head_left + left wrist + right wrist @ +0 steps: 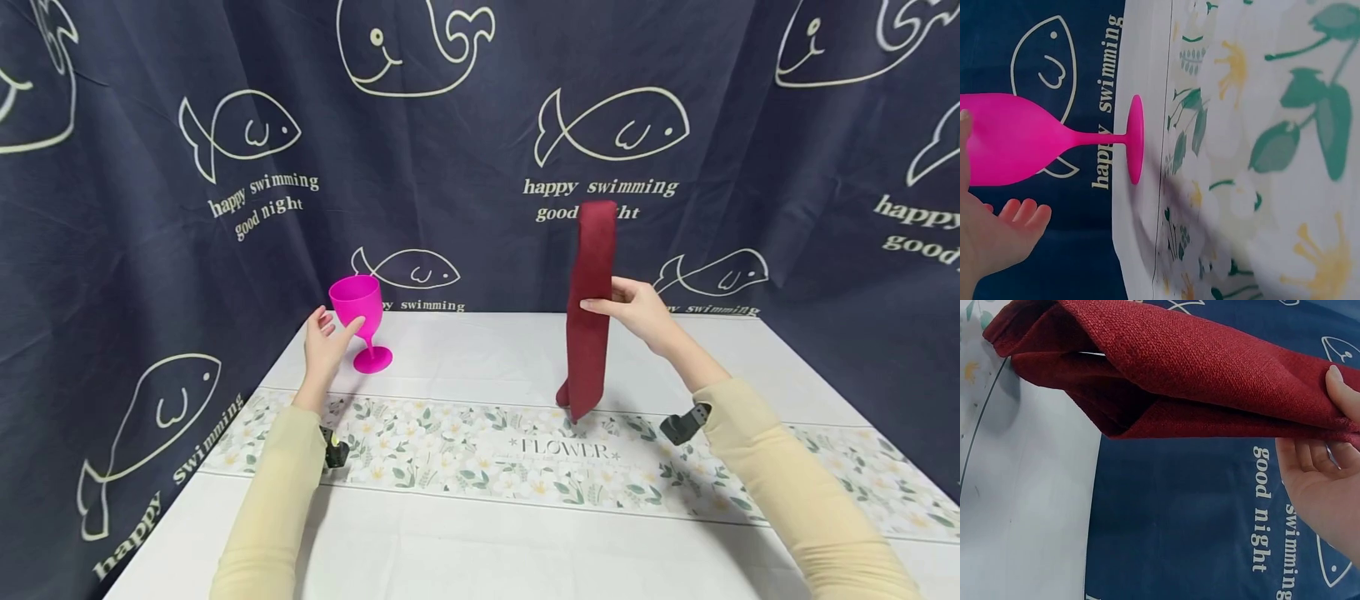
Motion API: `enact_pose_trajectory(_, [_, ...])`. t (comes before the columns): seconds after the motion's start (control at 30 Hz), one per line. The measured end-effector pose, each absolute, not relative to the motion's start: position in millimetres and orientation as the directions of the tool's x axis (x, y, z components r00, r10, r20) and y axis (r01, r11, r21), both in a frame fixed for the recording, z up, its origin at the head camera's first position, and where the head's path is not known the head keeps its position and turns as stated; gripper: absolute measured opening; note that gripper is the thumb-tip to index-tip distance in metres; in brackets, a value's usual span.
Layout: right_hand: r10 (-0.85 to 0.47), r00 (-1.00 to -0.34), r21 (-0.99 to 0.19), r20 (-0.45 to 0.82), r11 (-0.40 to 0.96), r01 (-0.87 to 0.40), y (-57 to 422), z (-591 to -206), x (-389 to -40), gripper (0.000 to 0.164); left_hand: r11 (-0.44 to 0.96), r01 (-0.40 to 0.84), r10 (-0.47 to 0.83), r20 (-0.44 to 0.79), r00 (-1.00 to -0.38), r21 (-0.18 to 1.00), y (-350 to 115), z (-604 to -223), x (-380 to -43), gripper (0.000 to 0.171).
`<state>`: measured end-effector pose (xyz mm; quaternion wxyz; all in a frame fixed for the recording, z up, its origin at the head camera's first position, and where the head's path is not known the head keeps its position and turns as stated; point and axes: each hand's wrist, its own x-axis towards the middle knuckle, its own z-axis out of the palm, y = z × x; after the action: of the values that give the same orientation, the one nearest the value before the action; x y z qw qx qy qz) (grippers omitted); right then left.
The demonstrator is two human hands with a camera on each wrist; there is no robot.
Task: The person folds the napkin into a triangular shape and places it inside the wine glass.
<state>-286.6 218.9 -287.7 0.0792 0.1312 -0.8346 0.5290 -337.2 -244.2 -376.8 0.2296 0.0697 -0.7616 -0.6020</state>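
Note:
On the left, a bright pink goblet [358, 302] stands upright, its round foot at the white table surface. My left hand [324, 346] is beside its bowl, with the thumb overlapping the pink side and the other fingers loosely bent, apart from it. In the left wrist view, the goblet's bowl [1013, 139] lies between the thumb and the camera's left edge, and a gap shows below it before the fingers. My right hand [637, 312] pinches a folded dark red cloth [592, 333] around its middle, thumb in front. The cloth hangs upright, its lower end close over the table.
A white table covering [480, 533] has a floral band reading FLOWER [562, 450] across it. Behind and at both sides hangs a dark blue curtain [450, 183] with fish drawings. Small black cameras [684, 425] sit at both wrists.

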Motion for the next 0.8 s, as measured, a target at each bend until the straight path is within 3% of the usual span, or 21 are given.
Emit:
enact_pose_trajectory(0.4, [-0.142,-0.954,-0.842,0.266,0.448,-0.301,229,-288,-281,0.053,0.256,0.212,-0.302,0.286,-0.909,0.943,-235,-382,-351,0.088])
enact_pose_trajectory(0.8, [-0.137,-0.955,-0.828,0.264,0.475,-0.297,234,-285,-280,0.052,0.275,0.169,-0.34,0.26,-0.904,0.947,-233,-380,-350,0.088])
